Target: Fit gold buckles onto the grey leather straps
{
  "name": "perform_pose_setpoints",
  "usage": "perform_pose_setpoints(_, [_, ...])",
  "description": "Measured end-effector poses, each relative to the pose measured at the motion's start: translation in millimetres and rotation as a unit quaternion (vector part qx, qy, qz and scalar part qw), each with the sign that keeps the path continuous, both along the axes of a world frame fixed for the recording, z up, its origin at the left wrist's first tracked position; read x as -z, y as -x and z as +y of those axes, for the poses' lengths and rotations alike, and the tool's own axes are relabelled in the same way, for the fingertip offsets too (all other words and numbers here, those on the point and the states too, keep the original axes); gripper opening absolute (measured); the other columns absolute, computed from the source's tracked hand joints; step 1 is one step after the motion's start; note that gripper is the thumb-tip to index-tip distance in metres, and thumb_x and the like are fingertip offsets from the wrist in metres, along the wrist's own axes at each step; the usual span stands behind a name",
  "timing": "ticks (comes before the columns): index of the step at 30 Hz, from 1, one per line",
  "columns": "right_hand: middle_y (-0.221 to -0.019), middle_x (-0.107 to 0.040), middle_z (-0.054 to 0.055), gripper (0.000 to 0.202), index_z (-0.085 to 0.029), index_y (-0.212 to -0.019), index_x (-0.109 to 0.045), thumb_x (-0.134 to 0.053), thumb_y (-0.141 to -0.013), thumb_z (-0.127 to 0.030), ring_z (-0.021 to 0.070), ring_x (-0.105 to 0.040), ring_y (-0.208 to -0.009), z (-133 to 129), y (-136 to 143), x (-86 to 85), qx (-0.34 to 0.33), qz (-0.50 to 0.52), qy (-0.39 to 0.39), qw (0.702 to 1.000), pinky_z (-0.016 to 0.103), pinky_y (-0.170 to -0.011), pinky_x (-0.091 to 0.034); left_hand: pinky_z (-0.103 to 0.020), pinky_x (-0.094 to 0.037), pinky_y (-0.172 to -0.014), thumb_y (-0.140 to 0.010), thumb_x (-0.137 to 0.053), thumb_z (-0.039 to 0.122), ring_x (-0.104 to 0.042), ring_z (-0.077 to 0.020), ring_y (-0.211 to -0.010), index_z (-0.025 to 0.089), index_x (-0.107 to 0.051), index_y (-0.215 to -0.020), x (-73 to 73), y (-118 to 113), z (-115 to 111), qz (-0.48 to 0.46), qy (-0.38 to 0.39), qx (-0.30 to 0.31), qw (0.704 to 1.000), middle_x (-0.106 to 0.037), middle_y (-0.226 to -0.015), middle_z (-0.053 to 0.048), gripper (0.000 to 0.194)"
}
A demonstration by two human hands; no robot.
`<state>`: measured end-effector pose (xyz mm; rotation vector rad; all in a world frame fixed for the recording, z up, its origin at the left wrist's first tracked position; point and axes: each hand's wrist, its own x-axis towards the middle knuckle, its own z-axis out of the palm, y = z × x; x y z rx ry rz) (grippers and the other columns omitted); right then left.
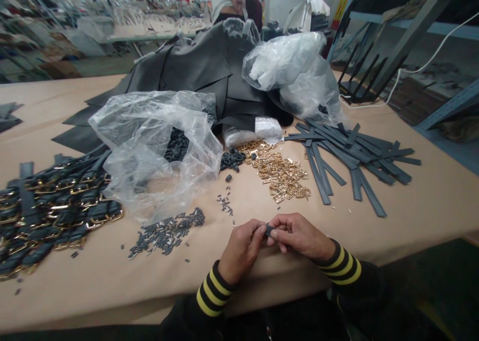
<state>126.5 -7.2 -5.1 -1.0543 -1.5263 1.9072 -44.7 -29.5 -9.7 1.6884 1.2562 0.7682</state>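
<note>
Both hands meet near the table's front edge around a small dark piece (268, 229), too small and covered to name. My left hand (242, 245) pinches it from the left between thumb and fingers. From the other side, my right hand (299, 235) grips it with thumb and fingertips. Beyond the hands lies a heap of gold metal buckles (286, 174). A pile of small dark and pale pieces (164, 234) is to the left of my left hand, with a few more pale bits (225, 204) scattered closer to the buckles.
Dark flat straps (359, 154) lie crisscrossed at right. Dark straps with gold buckles (56, 206) are stacked at left. A clear plastic bag (157, 151) holds dark pieces. Behind are black sheets (194, 62), another plastic bag (288, 62), a router (359, 84) and a standing person (234, 2).
</note>
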Motion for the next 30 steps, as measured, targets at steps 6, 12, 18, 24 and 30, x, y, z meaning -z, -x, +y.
perform_pose_setpoints(6, [-0.066, -0.059, 0.001, 0.015, -0.013, -0.076, -0.049, -0.051, -0.077, -0.028, 0.0057, -0.051, -0.045, 1.0, 7.4, 0.5, 0.036, -0.022, 0.002, 0.999, 0.018, -0.045, -0.039, -0.029, -0.044, -0.069, -0.082, -0.04, 0.02, -0.056, -0.0186, -0.073, 0.017, -0.056, -0.078, 3.3, -10.3, 1.2, 0.114, -0.145, -0.029, 0.982, -0.06, -0.076, -0.008, 0.017])
perform_pose_setpoints(12, [-0.065, -0.056, -0.002, 0.007, -0.017, -0.082, -0.041, -0.045, -0.078, -0.021, 0.0044, -0.04, -0.039, 9.3, 1.9, -3.8, 0.12, -0.076, -0.013, 0.99, 0.016, -0.037, -0.032, -0.034, -0.041, -0.081, -0.074, -0.038, 0.005, -0.05, -0.0205, -0.091, 0.015, -0.051, -0.09, -2.9, 13.2, 40.1, 0.151, -0.254, -0.112, 0.949, -0.051, -0.093, -0.011, 0.022])
perform_pose_setpoints(18, [-0.048, -0.038, -0.008, 0.018, -0.015, -0.081, -0.047, -0.042, -0.084, -0.032, 0.0041, -0.031, -0.038, 11.1, -0.9, -3.0, 0.084, -0.077, -0.033, 0.993, 0.016, -0.037, -0.025, -0.033, -0.04, -0.072, -0.066, -0.056, 0.015, -0.048, -0.0165, -0.063, 0.017, -0.051, -0.065, -3.8, 49.2, 115.6, 0.14, -0.101, -0.219, 0.96, -0.045, -0.062, 0.001, 0.006])
perform_pose_setpoints(24, [-0.056, -0.05, -0.003, 0.024, -0.013, -0.08, -0.05, -0.043, -0.084, -0.036, 0.0039, -0.038, -0.038, 13.4, 5.2, -4.0, 0.079, -0.05, -0.029, 0.995, 0.016, -0.038, -0.031, -0.024, -0.042, -0.054, -0.066, -0.06, 0.02, -0.048, -0.0106, -0.05, 0.015, -0.05, -0.059, -2.5, 44.8, 113.4, 0.031, 0.0, -0.171, 0.985, -0.048, -0.051, 0.003, 0.013])
perform_pose_setpoints(30, [-0.058, -0.05, -0.003, 0.021, -0.014, -0.082, -0.051, -0.038, -0.086, -0.03, 0.0056, -0.038, -0.043, 16.2, 13.7, -15.3, 0.109, -0.07, -0.107, 0.986, 0.018, -0.042, -0.032, -0.014, -0.047, -0.055, -0.062, -0.07, 0.022, -0.057, -0.0057, -0.057, 0.01, -0.058, -0.071, -12.0, 28.9, 66.1, -0.368, 0.278, -0.13, 0.878, -0.063, -0.074, -0.004, 0.02])
